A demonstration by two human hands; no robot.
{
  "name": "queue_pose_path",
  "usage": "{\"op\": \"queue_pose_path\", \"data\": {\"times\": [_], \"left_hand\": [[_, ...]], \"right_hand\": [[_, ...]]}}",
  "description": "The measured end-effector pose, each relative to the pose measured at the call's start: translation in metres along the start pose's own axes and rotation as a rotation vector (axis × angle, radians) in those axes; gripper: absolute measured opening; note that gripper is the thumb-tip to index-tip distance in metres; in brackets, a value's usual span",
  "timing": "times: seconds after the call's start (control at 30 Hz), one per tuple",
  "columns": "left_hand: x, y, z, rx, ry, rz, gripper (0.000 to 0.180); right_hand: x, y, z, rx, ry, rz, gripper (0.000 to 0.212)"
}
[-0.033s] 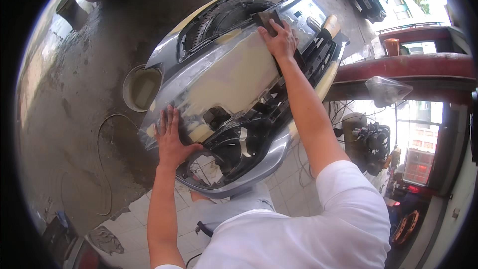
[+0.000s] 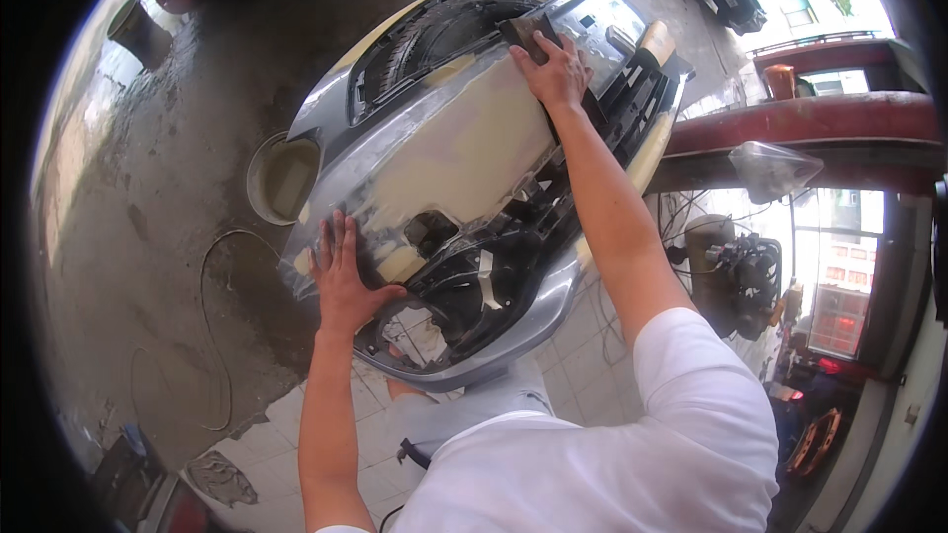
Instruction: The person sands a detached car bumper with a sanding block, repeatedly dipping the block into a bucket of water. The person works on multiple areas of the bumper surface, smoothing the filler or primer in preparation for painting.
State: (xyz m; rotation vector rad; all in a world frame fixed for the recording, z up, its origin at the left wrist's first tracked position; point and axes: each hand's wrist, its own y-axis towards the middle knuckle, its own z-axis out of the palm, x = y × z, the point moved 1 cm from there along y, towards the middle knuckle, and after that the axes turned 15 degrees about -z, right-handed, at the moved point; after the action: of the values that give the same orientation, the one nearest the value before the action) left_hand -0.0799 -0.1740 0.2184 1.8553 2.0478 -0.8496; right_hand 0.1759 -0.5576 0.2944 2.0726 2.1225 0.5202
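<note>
A grey car bumper [image 2: 333, 150] with broad patches of beige filler [image 2: 464, 153] lies in front of me. At its far side my right hand [image 2: 559, 71] presses a dark sanding block [image 2: 528, 34] onto the surface beyond the filler, fingers over the block. Much of the block is hidden under the hand. My left hand [image 2: 346, 281] lies spread and flat on the near left end, thumb out beside a round opening in the bumper, holding nothing.
A bucket of murky water [image 2: 283, 178] stands left of the bumper, near a thin hose [image 2: 204, 286] on the wet floor. Another bucket [image 2: 138, 32] is farther left. A compressor-like machine [image 2: 746, 281] and a red beam [image 2: 810, 118] are at right. Cars stand beyond.
</note>
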Motion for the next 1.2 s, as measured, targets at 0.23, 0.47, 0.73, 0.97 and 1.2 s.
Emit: {"op": "queue_pose_path", "data": {"times": [0.23,0.47,0.73,0.97,1.2], "left_hand": [[0.003,0.001,-0.003,-0.005,0.136,-0.051,0.151],[-0.009,0.004,0.004,-0.011,0.087,0.016,0.149],[-0.002,0.002,-0.003,-0.035,0.135,-0.001,0.149],[-0.003,0.000,0.006,-0.022,0.106,0.015,0.151],[0.004,0.002,0.000,-0.019,0.094,-0.019,0.146]], "right_hand": [[0.137,-0.171,-0.012,-0.029,0.234,-0.517,0.058],[-0.030,-0.014,-0.002,-0.033,0.129,-0.177,0.071],[0.109,-0.177,-0.019,-0.105,0.235,-0.413,0.060],[-0.046,-0.008,-0.003,-0.078,0.040,-0.088,0.065],[0.157,-0.094,0.018,0.021,0.192,-0.335,0.059]]}}
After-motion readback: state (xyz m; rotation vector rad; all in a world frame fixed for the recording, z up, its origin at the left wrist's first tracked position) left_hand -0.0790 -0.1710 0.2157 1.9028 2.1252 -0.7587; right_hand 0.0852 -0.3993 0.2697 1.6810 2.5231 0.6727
